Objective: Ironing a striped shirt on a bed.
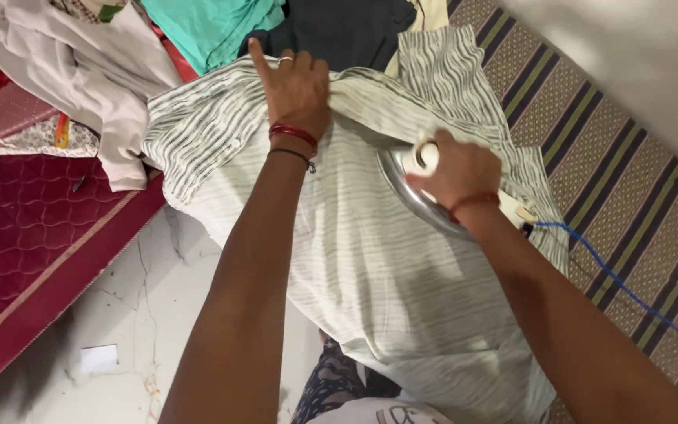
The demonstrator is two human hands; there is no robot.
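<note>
While the left hand [298,88] presses flat on the striped shirt [370,267], the right hand [458,171] grips the iron [411,188] (just beside).

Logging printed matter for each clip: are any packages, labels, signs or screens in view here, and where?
No packages, signs or screens.
Paper scrap: small, white, rectangular, blank as far as can be seen, on the marble floor at lower left.
Tag-like strip: narrow, orange-yellow, on the patterned bedding at left; too small to tell if it is a label.
</note>
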